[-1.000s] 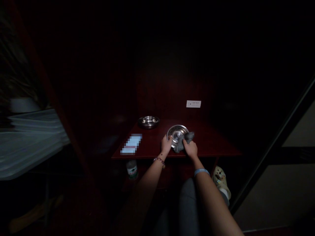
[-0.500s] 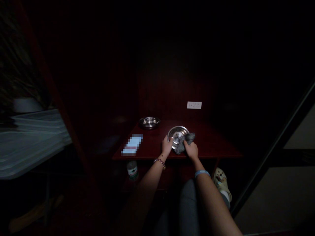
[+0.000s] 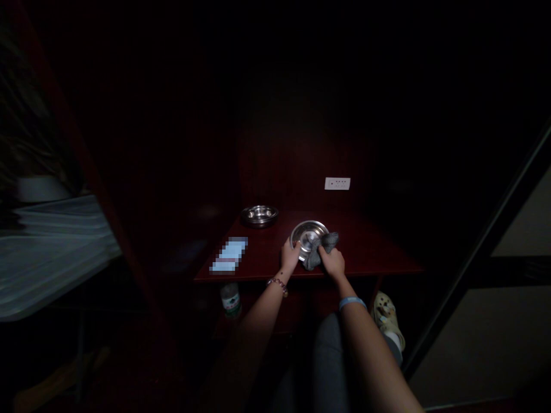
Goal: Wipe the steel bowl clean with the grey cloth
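A shiny metal bowl (image 3: 306,232) is tilted toward me over the front part of the dark red table (image 3: 258,258). My left hand (image 3: 290,255) grips its left rim, thumb on the inside. In my right hand (image 3: 333,263) is a bunched grey cloth (image 3: 314,257), pressed against the bowl's right side and lower rim. The fingers of my right hand are partly hidden by the cloth. Farther back on the left stand more metal bowls (image 3: 259,215), which look stacked.
A blurred-out phone-like screen (image 3: 229,255) lies at the table's left front. Below the edge is a jar-like container with a label (image 3: 231,300). A white socket (image 3: 337,183) sits on the back wall. My foot in a pale clog (image 3: 386,315) is at right; stacked plastic trays (image 3: 55,241) stand left.
The whole view has shifted slightly, so things sit a little farther left. Both hands keep their hold on the bowl and cloth, with hardly any other movement.
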{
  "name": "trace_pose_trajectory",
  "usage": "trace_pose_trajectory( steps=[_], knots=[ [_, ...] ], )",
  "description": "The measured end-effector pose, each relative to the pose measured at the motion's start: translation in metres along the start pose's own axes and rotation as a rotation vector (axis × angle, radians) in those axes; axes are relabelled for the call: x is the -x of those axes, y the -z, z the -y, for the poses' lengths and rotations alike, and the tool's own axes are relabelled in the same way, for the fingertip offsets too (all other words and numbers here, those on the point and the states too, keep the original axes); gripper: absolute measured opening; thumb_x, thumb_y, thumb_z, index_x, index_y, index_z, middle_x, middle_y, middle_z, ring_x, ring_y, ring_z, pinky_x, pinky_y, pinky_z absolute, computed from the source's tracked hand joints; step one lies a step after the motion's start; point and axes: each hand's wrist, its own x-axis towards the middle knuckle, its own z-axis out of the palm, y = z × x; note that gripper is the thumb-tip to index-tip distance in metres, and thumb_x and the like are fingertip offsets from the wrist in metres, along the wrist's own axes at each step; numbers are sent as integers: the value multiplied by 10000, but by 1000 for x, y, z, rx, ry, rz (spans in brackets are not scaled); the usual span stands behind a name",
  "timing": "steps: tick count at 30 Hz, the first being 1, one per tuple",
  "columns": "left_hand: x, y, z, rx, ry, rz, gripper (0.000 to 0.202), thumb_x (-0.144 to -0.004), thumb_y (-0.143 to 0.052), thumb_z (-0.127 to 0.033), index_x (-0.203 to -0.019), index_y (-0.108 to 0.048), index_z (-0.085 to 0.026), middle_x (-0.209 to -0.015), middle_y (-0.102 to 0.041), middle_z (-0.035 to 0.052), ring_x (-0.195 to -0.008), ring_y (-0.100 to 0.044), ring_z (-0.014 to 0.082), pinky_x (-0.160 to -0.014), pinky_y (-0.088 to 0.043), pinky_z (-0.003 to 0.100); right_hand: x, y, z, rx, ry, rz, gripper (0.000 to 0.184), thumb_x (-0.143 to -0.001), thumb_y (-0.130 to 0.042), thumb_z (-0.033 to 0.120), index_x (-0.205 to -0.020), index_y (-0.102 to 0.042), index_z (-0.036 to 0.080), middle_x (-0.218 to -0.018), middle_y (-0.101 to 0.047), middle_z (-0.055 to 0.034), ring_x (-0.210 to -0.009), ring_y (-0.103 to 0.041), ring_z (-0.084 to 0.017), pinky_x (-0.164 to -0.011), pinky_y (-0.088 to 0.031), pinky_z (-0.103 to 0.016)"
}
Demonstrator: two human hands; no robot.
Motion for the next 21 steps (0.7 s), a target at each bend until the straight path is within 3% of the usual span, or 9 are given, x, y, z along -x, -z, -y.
trace_pose_trajectory(
  steps=[21],
  knots=[
    [-1,1,8,-72,-43,15,190,-812,-653,-190,-997,-685,-158,-973,-743,114,-905,-691,226,-899,-518,363,-6,-3,-5,-13,2,14,568,-970,-399,563,-1128,-721,122,-1121,-725,-184,-1114,-670,-287,-923,-489,-320]
  ],
)
